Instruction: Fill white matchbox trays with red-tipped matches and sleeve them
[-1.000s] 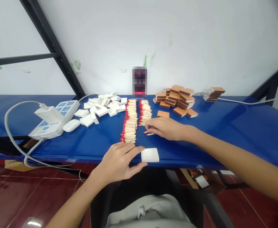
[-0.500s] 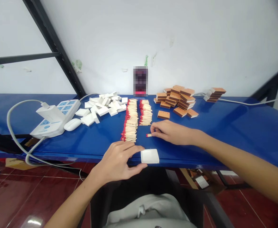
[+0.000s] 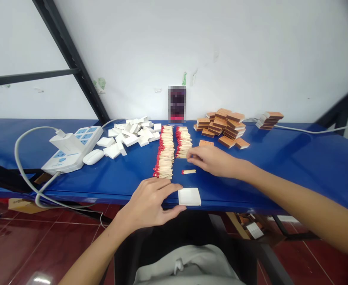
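Observation:
My left hand [image 3: 153, 202] grips a white matchbox tray [image 3: 189, 196] by its left end, thumb and forefinger on opposite sides, at the table's front edge. My right hand [image 3: 209, 160] is closed in a pinch at the near end of the shorter row of matches [image 3: 183, 140]; whether a match is between the fingertips is hidden. A few red-tipped matches [image 3: 188, 171] lie together on the blue table, between the tray and my right hand. To the left runs a longer row of matches [image 3: 165, 154], red heads facing left.
White trays [image 3: 129, 132] are heaped at the back left, beside a power strip [image 3: 81, 142] and a white mouse-shaped object [image 3: 93, 157]. Brown matchbox sleeves [image 3: 221, 124] form a pile at the back right, with a small stack [image 3: 269, 120] farther right. A blurred dark panel [image 3: 177, 103] leans at the wall.
My right hand has let go of the small group of matches, leaving it on the table, and shifted slightly up to the shorter row. The left hand still holds the tray.

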`<action>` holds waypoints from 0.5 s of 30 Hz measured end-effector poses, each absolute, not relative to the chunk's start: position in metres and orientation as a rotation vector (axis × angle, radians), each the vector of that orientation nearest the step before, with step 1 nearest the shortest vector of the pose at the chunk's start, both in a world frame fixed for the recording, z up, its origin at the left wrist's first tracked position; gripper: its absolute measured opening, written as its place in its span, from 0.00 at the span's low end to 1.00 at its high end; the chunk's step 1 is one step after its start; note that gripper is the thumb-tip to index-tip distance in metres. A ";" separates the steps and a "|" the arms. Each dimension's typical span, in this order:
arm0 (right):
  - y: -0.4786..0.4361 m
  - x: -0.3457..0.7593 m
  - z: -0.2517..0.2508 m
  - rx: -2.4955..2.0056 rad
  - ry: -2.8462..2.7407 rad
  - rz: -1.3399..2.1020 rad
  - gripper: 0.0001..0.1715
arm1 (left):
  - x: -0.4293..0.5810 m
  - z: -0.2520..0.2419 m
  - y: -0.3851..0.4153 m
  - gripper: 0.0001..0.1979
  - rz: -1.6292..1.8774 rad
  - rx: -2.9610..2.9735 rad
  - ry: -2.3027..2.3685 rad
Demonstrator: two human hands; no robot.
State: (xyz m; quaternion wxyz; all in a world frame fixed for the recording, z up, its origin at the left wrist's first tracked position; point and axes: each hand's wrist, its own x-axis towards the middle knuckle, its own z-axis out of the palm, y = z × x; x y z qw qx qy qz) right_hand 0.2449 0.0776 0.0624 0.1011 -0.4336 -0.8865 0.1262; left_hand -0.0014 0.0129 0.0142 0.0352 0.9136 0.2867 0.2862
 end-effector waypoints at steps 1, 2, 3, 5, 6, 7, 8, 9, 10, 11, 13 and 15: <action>0.082 0.244 0.061 -1.280 -2.612 0.314 0.10 | -0.001 0.014 0.013 0.16 0.884 2.811 0.879; 0.086 0.243 0.058 -1.279 -2.613 0.261 0.10 | -0.002 0.014 0.013 0.16 0.886 2.814 0.880; 0.090 0.242 0.056 -1.281 -2.618 0.218 0.10 | -0.002 0.014 0.013 0.16 0.886 2.817 0.882; 0.097 0.240 0.051 -1.283 -2.631 0.159 0.10 | -0.002 0.014 0.013 0.16 0.887 2.822 0.884; 0.099 0.239 0.049 -1.281 -2.636 0.141 0.10 | -0.002 0.013 0.013 0.16 0.891 2.824 0.881; 0.100 0.238 0.047 -1.279 -2.638 0.127 0.10 | -0.002 0.013 0.013 0.16 0.900 2.827 0.876; 0.101 0.237 0.046 -1.278 -2.638 0.123 0.09 | -0.002 0.013 0.013 0.16 0.909 2.829 0.870; 0.101 0.236 0.045 -1.279 -2.637 0.127 0.09 | -0.002 0.013 0.013 0.16 0.918 2.832 0.865; 0.102 0.235 0.044 -1.284 -2.637 0.134 0.09 | -0.001 0.013 0.014 0.16 0.923 2.834 0.862; 0.101 0.234 0.044 -1.290 -2.639 0.141 0.09 | -0.001 0.013 0.014 0.16 0.925 2.837 0.861; 0.100 0.234 0.045 -1.298 -2.648 0.140 0.09 | -0.001 0.013 0.013 0.16 0.922 2.841 0.866; 0.097 0.235 0.046 -1.305 -2.659 0.123 0.09 | -0.001 0.013 0.013 0.15 0.920 2.847 0.867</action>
